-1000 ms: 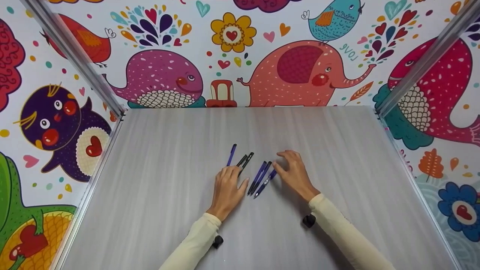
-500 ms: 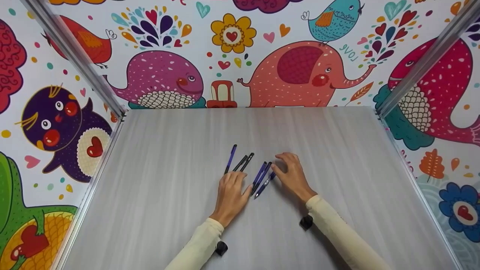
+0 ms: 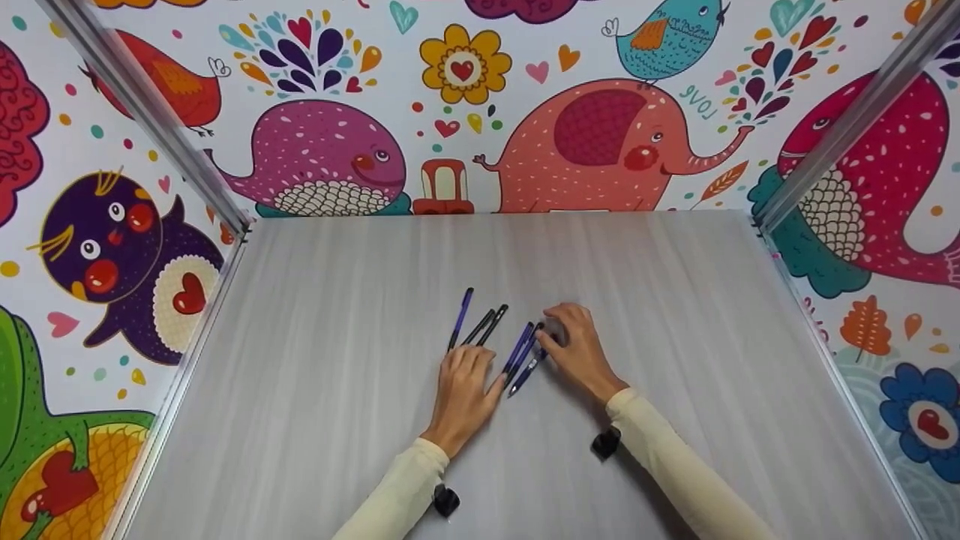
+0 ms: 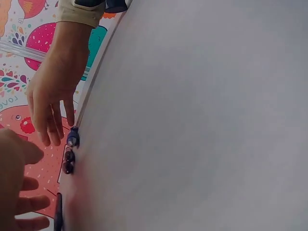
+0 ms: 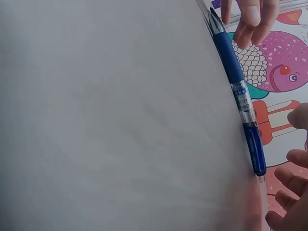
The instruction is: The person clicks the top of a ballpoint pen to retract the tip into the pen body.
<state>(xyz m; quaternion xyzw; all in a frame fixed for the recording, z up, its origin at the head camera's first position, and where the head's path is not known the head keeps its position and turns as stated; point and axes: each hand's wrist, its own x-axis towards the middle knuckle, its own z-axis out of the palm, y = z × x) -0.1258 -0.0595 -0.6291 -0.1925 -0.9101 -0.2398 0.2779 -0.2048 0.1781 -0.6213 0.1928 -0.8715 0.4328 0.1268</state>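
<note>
Several pens lie on the table. In the head view, my left hand is over the lower ends of a purple pen and two black pens, hiding those ends. Its fingers are loosely bent, and the thumb comes right at the lower tips of two purple-and-black pens. To their right is a blue click pen with a clear middle section. My right hand hovers beside this pen's upper end, thumb overlapping it in the head view. The right wrist view shows those fingers spread loosely, apart from the pen.
The pale wood-grain table extends around the pens on every side. Cartoon-printed panels rise at its back and sides, with metal posts at the rear corners. A small black device sits at each wrist.
My left hand has slid down and to the right, uncovering more of the purple and black pens. My right hand has shifted slightly left over the click pen's top end. The pens look unmoved.
</note>
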